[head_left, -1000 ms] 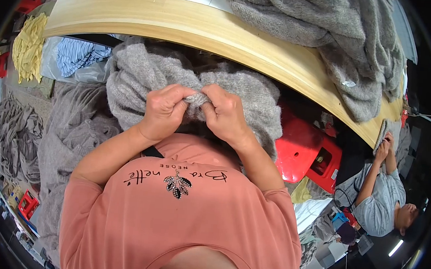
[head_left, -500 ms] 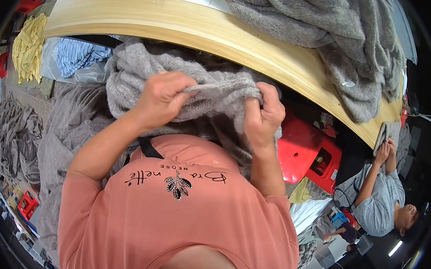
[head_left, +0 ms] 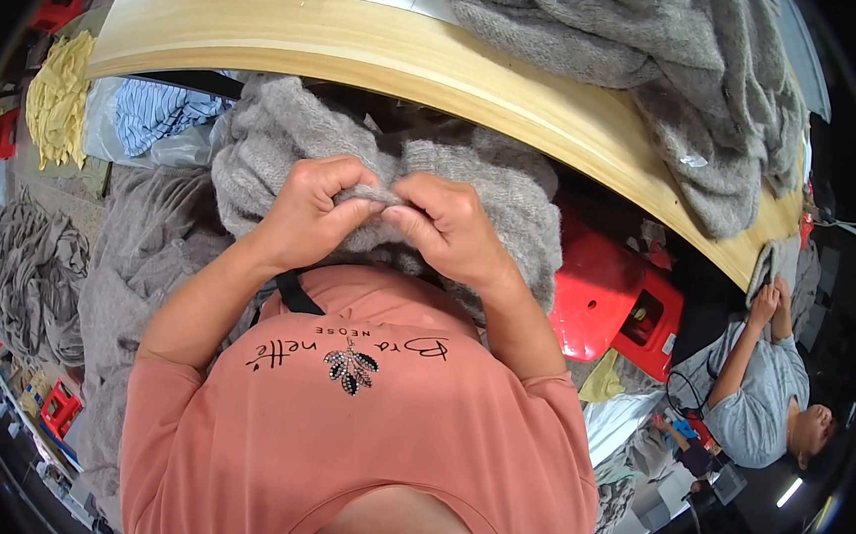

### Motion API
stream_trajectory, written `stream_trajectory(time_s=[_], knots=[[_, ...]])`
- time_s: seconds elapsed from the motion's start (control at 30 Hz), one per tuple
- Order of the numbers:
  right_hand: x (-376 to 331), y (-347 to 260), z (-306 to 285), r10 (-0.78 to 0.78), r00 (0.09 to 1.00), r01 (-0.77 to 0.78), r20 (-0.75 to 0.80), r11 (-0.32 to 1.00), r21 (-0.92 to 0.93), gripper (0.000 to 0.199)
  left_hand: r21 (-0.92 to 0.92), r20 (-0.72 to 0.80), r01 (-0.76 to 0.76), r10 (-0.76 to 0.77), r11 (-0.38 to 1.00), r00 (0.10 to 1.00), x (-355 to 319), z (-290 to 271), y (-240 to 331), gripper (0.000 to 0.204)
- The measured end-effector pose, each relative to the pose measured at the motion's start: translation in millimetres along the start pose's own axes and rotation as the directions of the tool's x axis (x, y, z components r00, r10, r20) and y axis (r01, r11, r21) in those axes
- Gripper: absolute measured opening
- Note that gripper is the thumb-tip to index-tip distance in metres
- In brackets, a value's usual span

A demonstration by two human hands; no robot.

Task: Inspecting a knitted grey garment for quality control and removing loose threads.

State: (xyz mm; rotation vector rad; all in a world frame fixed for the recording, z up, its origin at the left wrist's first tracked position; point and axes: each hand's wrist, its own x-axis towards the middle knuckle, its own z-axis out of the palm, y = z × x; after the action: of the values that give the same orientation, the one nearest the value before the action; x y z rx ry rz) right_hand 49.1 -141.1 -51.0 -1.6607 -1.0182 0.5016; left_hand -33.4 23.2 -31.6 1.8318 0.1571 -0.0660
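Since the frame half a second before, both hands had been drawn back together at the middle of the grey knitted garment (head_left: pixel 473 186), after having been spread apart along its edge. A fold of the knit was pinched by the left hand (head_left: pixel 315 210), its fingers curled shut over the fabric. The same fold was gripped by the right hand (head_left: pixel 448 227), closed with its fingertips just beside those of the left, the two hands touching or nearly so. The garment was held in front of the chest, below the curved edge of the wooden table (head_left: pixel 384 51), and hung down on either side of the hands. On the table top a heap of grey knitwear (head_left: pixel 680 76) was piled at the right. More grey cloth (head_left: pixel 142 247) was lying at the left, near a striped blue piece (head_left: pixel 166 115) and a yellow one (head_left: pixel 58 92). Red plastic stools (head_left: pixel 614 300) were seen at the right, and beyond them another person (head_left: pixel 757 389) was seated.
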Motion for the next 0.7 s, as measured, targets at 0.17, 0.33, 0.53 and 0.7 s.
stream_trajectory(time_s=[0.17, 0.33, 0.53, 0.7], knots=[[-6.8, -1.5, 9.3, 0.075, 0.987, -0.059, -0.139, 0.992, 0.113, 0.004, -0.095, 0.024, 0.074, -0.072, 0.993, 0.997, -1.1, 1.6, 0.5, 0.004], [-7.2, -3.5, 11.5, 0.244, 0.959, -0.204, -0.145, 0.947, 0.248, 0.005, -0.222, 0.054, 0.163, -0.155, 0.961, 0.986, 0.0, 4.5, -6.7, 0.004], [-7.4, 6.2, 27.3, -0.031, 0.975, 0.030, -0.219, 1.000, -0.009, 0.007, -0.206, 0.034, 0.260, -0.259, 0.943, 0.965, -1.8, 9.5, -5.3, 0.006], [-2.6, 7.7, 31.6, 0.060, 0.955, -0.040, -0.289, 0.997, 0.072, 0.006, -0.407, 0.024, 0.323, -0.343, 0.854, 0.939, -11.2, 14.5, -14.4, 0.006]])
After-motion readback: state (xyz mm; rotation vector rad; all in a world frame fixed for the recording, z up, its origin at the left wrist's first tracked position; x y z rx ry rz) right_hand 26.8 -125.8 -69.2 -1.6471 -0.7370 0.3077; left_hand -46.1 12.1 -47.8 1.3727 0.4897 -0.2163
